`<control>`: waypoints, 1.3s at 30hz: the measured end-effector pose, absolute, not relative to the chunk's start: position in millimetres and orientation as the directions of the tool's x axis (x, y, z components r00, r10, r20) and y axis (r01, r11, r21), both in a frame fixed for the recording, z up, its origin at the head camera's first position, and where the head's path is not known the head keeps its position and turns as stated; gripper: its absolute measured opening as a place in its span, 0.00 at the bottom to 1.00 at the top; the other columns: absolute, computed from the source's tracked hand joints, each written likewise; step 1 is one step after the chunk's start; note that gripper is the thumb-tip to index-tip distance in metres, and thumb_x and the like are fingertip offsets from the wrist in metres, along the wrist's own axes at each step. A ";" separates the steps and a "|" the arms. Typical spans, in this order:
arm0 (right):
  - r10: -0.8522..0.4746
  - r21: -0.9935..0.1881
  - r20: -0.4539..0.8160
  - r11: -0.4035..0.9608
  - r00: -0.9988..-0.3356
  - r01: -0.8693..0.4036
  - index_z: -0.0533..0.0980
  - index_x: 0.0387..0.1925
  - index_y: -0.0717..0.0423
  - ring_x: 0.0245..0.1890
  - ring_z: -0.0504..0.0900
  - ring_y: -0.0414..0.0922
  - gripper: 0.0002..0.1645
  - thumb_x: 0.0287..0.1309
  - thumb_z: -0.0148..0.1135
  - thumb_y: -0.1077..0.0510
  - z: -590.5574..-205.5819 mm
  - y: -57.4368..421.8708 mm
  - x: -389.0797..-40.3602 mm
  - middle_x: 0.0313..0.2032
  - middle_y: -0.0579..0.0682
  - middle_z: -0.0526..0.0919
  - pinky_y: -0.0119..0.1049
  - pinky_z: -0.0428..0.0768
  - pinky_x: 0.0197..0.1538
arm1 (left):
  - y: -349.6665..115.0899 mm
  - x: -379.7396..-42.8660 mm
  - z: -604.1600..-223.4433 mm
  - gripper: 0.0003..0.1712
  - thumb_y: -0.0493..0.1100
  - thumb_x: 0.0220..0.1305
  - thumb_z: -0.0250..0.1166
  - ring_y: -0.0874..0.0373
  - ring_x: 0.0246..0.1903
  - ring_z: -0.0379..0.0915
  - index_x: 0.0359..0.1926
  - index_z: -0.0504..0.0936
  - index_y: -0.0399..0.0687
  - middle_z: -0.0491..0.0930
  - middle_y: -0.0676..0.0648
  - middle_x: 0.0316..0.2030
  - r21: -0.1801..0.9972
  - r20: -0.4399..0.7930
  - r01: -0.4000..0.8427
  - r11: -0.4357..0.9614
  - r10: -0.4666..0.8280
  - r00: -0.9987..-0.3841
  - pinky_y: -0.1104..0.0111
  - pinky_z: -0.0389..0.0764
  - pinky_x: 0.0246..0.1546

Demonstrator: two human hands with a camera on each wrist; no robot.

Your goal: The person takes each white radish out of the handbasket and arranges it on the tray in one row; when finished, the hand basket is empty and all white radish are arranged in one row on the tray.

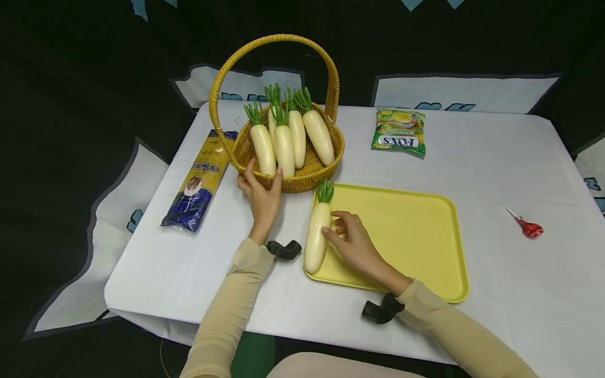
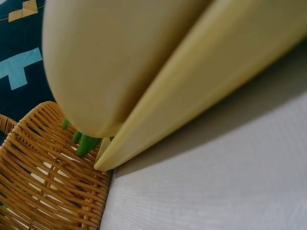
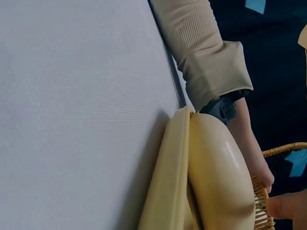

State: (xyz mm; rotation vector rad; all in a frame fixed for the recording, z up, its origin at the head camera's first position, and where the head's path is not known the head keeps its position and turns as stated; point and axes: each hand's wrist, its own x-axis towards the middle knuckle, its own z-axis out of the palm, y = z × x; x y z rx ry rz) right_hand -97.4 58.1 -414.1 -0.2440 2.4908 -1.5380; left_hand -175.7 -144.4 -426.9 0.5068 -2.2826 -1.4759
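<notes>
A white radish point(image 1: 317, 237) with green tops lies along the left edge of the yellow tray point(image 1: 397, 236). My right hand point(image 1: 354, 244) is at its right side, thumb and forefinger by its surface with the fingers loosely bent. In the right wrist view, the radish point(image 3: 220, 167) bulges over the tray's rim, the thumb point(image 3: 288, 206) close by. Farther left, my left hand point(image 1: 263, 202) holds the front rim of the wicker basket point(image 1: 302, 184). Several white radishes point(image 1: 285, 147) lie inside that basket, tops toward the back. The left wrist view shows the basket's woven side point(image 2: 53, 177), not the hand.
To the basket's left lies a blue and yellow ankara packet point(image 1: 198, 181). A green FOX'S bag point(image 1: 399, 131) rests behind the tray. Off to the right is a red lollipop point(image 1: 529, 228) on the white tablecloth point(image 1: 501, 173). The basket's tall handle point(image 1: 279, 38) arches upward.
</notes>
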 end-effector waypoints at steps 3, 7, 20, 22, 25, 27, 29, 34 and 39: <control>-0.248 -0.896 -0.060 0.440 -0.967 -0.058 0.67 0.56 0.57 0.41 0.73 0.49 0.26 0.58 0.58 0.52 -413.0 59.7 -98.1 0.45 0.59 0.70 0.38 0.73 0.44 | -145.3 -176.1 -426.3 0.43 0.69 0.54 0.55 0.38 0.65 0.45 0.66 0.50 0.61 0.33 0.37 0.67 0.918 0.115 -0.093 0.385 -0.484 -0.868 0.45 0.59 0.58; -0.255 -0.891 -0.014 0.441 -0.967 -0.103 0.69 0.54 0.58 0.40 0.73 0.50 0.23 0.57 0.58 0.54 -411.5 61.0 -100.3 0.44 0.59 0.70 0.37 0.72 0.42 | -145.7 -175.4 -426.5 0.43 0.69 0.53 0.54 0.38 0.64 0.46 0.66 0.50 0.64 0.33 0.37 0.67 0.918 0.113 -0.097 0.386 -0.486 -0.866 0.45 0.60 0.58; -0.252 -0.892 0.136 0.390 -0.958 -0.229 0.69 0.52 0.62 0.45 0.73 0.53 0.21 0.58 0.56 0.57 -400.2 61.1 -118.5 0.48 0.61 0.69 0.44 0.75 0.45 | -146.2 -175.2 -428.2 0.43 0.69 0.53 0.55 0.36 0.64 0.45 0.66 0.50 0.65 0.32 0.36 0.67 0.914 0.106 -0.108 0.390 -0.489 -0.866 0.44 0.60 0.57; -0.242 -0.892 0.149 0.387 -0.959 -0.236 0.69 0.53 0.62 0.46 0.73 0.54 0.22 0.58 0.56 0.57 -396.8 59.6 -124.6 0.49 0.61 0.69 0.45 0.75 0.46 | -146.2 -175.0 -428.1 0.43 0.69 0.53 0.55 0.36 0.64 0.44 0.66 0.50 0.64 0.32 0.36 0.67 0.915 0.105 -0.108 0.388 -0.488 -0.867 0.44 0.60 0.57; -0.221 -0.893 0.163 0.382 -0.962 -0.239 0.67 0.55 0.60 0.49 0.73 0.55 0.24 0.59 0.56 0.56 -391.9 55.7 -136.4 0.51 0.60 0.69 0.46 0.74 0.49 | -146.3 -175.0 -427.4 0.43 0.70 0.53 0.54 0.36 0.64 0.44 0.66 0.50 0.64 0.32 0.37 0.67 0.916 0.105 -0.106 0.387 -0.487 -0.867 0.44 0.60 0.57; -0.202 -0.897 0.171 0.373 -0.964 -0.237 0.66 0.57 0.59 0.50 0.73 0.56 0.25 0.59 0.56 0.55 -387.3 52.3 -145.0 0.52 0.60 0.69 0.47 0.73 0.50 | -146.3 -175.2 -426.3 0.43 0.70 0.53 0.54 0.36 0.64 0.45 0.66 0.50 0.64 0.32 0.37 0.67 0.915 0.107 -0.106 0.389 -0.487 -0.867 0.44 0.61 0.56; -0.182 -0.904 0.180 0.356 -0.967 -0.236 0.66 0.58 0.57 0.50 0.73 0.55 0.27 0.58 0.57 0.54 -381.9 47.6 -153.6 0.52 0.60 0.70 0.48 0.72 0.52 | -146.7 -175.5 -425.4 0.43 0.70 0.53 0.54 0.36 0.64 0.45 0.66 0.50 0.65 0.32 0.37 0.67 0.914 0.109 -0.104 0.392 -0.486 -0.867 0.44 0.61 0.56; -0.155 -0.917 0.210 0.311 -0.965 -0.249 0.64 0.60 0.53 0.51 0.71 0.54 0.33 0.53 0.62 0.52 -366.0 31.4 -173.3 0.54 0.57 0.69 0.48 0.71 0.53 | -146.6 -174.6 -425.4 0.42 0.70 0.53 0.54 0.36 0.64 0.45 0.66 0.50 0.66 0.32 0.37 0.67 0.913 0.108 -0.108 0.394 -0.488 -0.866 0.44 0.61 0.56; -0.172 -0.909 0.224 0.319 -0.959 -0.269 0.62 0.62 0.54 0.54 0.70 0.53 0.38 0.50 0.64 0.51 -355.7 13.0 -194.2 0.58 0.56 0.67 0.46 0.71 0.55 | -145.2 -173.9 -427.2 0.42 0.68 0.54 0.55 0.37 0.63 0.48 0.65 0.50 0.65 0.35 0.37 0.67 0.908 0.124 -0.102 0.407 -0.492 -0.862 0.46 0.61 0.57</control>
